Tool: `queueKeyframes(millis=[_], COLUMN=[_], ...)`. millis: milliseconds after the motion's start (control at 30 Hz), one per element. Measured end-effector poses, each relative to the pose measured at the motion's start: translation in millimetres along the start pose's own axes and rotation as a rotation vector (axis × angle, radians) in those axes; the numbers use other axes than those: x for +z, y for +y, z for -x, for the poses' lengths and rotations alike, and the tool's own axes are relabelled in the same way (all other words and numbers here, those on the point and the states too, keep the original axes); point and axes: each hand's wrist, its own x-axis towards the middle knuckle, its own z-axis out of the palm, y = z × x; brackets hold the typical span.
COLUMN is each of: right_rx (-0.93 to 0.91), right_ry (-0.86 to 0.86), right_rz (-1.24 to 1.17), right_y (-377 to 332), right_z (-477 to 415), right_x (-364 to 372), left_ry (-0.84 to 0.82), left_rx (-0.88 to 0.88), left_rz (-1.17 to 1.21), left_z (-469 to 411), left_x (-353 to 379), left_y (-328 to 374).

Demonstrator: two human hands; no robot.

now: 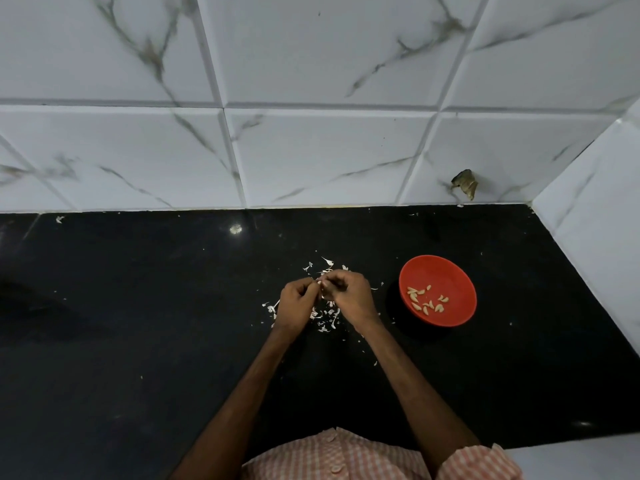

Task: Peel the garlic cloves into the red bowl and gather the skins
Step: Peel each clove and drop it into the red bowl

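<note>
We pinch one clove (320, 283) above scattered white skins (325, 328). Peeled cloves (427, 301) lie in the upright red bowl (448, 273).

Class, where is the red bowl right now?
Head view: the red bowl sits on the black counter, right of the right hand and the scattered skins.

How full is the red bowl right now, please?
Barely filled: the red bowl holds only a thin scatter of peeled cloves.

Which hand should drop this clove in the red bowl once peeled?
Right. Both hands pinch the clove, but the right hand is nearer the red bowl; the left hand would cross over it.
</note>
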Motion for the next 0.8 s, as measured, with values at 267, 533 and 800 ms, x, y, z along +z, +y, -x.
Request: queueKeyframes(millis=[267,533,800], right_rx=[-0.095,-0.134,0.118], right_ry=[0.058,-0.026,0.033], right_rz=[0.006,0.027,-0.28], right_y=[-5.2,-11.2,-6.3], right_z=[0.4,-0.7,0.2], right_x=[3.1,-3.4,0.9], left_ry=[0.003,-0.036,-0.065], left_rx=[0.075,0.089,0.112], left_rz=[0.071,0.079,0.079], left_z=[0.3,-1.6,1.3], left_x=[-3.5,-6.5,-4.8], left_y=[9.3,9.6,8.1])
